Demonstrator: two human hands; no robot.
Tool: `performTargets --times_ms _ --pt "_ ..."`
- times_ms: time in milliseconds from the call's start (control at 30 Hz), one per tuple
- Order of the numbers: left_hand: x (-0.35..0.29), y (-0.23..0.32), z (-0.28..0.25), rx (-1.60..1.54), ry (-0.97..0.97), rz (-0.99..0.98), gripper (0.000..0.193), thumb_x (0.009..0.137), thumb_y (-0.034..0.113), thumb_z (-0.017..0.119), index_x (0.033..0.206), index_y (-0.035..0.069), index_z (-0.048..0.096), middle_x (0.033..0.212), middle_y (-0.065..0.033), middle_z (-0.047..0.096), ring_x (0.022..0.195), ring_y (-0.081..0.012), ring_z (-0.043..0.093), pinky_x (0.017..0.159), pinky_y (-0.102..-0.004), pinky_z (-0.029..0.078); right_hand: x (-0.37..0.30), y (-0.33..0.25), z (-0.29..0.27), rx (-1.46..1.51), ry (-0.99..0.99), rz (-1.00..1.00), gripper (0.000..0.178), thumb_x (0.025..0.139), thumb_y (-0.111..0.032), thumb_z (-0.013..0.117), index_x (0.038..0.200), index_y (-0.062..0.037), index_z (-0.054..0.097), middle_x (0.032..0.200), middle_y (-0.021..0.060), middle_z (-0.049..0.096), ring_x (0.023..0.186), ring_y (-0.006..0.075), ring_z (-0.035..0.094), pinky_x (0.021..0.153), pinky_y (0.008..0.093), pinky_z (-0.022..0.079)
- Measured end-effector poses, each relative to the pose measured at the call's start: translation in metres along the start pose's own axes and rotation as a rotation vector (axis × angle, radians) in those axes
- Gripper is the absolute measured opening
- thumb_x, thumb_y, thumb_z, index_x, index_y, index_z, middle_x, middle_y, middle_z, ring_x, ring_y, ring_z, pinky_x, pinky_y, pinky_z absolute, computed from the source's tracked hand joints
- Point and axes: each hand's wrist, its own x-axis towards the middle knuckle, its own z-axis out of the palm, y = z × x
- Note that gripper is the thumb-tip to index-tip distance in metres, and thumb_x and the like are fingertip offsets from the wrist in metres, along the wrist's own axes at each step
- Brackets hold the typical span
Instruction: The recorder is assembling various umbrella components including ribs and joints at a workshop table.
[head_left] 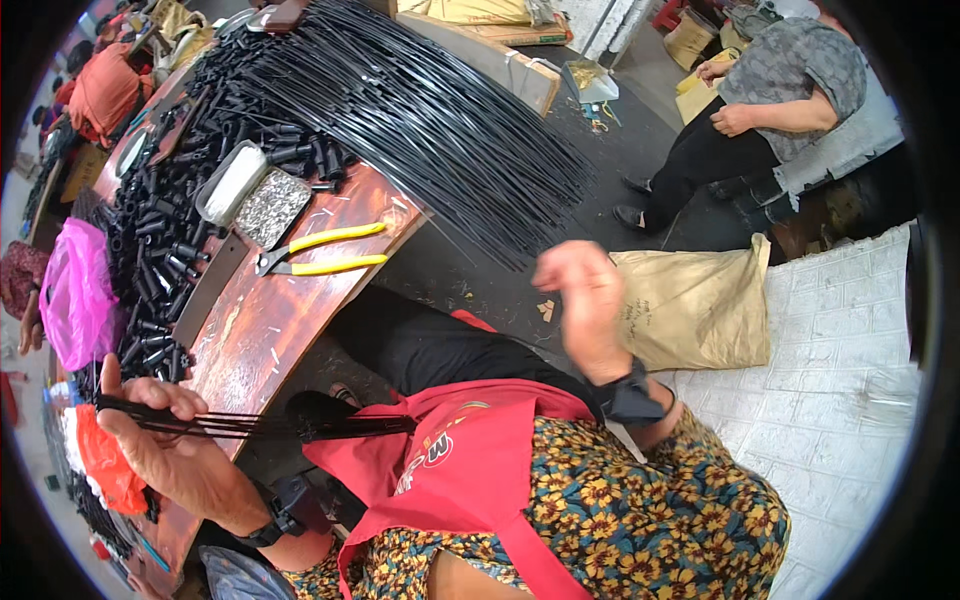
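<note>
My left hand [175,440] is at the table's left edge, its thumb and fingers around several thin black rods [250,425]. The rods stretch rightward in front of a red apron. My right hand [585,300] is raised off the table's right side, below the ends of a large bundle of long black rods [430,110]. Its fingers look curled but are smeared by motion, so whether they hold anything is unclear. Yellow-handled pliers [330,252] lie on the reddish table [270,330] between the hands, beside a clear container [270,205] of small metal pieces.
Short black tubular parts [155,230] are heaped along the table's far left. A pink plastic bag [78,295] and an orange-red bag [108,460] sit at the left. Right of me stands a tan sack [695,305]. Another person [790,90] sits at the upper right.
</note>
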Motion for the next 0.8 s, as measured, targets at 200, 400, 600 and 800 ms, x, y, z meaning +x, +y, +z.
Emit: performTargets --times_ms 200,400,600,800 --pt "0.011 -0.018 0.008 -0.019 -0.017 0.004 0.054 0.098 0.04 0.047 0.132 -0.002 0.041 0.078 -0.0012 0.046 0.063 -0.0094 0.042 0.056 -0.0228 0.037 0.022 0.085 -0.078 -0.159 0.561 0.206 0.035 0.1 -0.035 0.043 0.088 -0.0059 0.058 0.08 0.002 0.057 0.074 0.01 0.052 0.067 0.0245 0.043" --pt "-0.001 -0.012 0.029 0.023 0.042 0.012 0.053 0.099 0.039 0.045 0.132 -0.003 0.042 0.077 -0.0009 0.045 0.063 -0.0093 0.041 0.057 -0.0226 0.037 0.071 0.115 -0.089 0.314 0.636 0.299 0.052 0.096 -0.048 0.046 0.115 -0.0014 0.057 0.106 0.0125 0.06 0.099 0.0206 0.057 0.084 0.0335 0.045" --pt "-0.018 0.007 0.048 0.097 0.049 0.056 0.053 0.1 0.041 0.04 0.131 -0.002 0.043 0.073 -0.0013 0.046 0.056 -0.0096 0.042 0.066 -0.0237 0.042 0.129 0.101 -0.054 0.463 0.488 0.281 0.062 0.095 -0.048 0.047 0.131 0.0016 0.048 0.13 0.014 0.051 0.118 0.0229 0.048 0.097 0.0359 0.037" --pt "-0.034 0.029 0.082 0.072 0.158 0.015 0.06 0.099 0.051 0.037 0.128 0.0 0.047 0.073 -0.0018 0.049 0.056 -0.0105 0.048 0.05 -0.0229 0.044 0.138 0.085 -0.07 0.333 0.464 0.272 0.057 0.095 -0.041 0.052 0.131 0.0027 0.05 0.123 0.0092 0.056 0.109 0.0167 0.051 0.095 0.0335 0.038"
